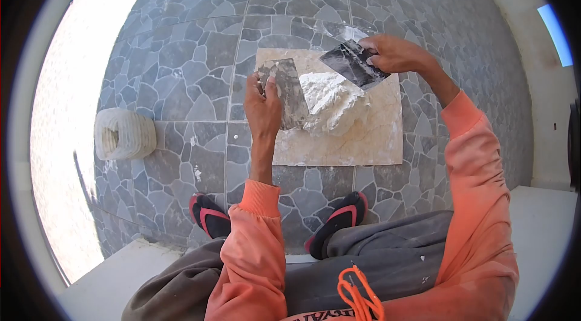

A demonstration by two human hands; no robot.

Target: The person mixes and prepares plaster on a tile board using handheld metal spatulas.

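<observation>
My left hand (262, 103) grips a flat metal scraper blade (289, 94), held upright over the left part of a beige tile (375, 139). My right hand (393, 53) holds a second dark metal blade (356, 63), tilted above the tile's far edge. A heap of white putty (330, 100) lies on the tile between and below the two blades. The left blade's lower edge sits beside the heap.
The beige tile rests on a grey stone-pattern floor (193, 54). A white roll-like bundle (124, 134) lies on the floor at the left. My feet in red and black sandals (339, 218) stand just in front of the tile. A white wall (532, 79) rises at the right.
</observation>
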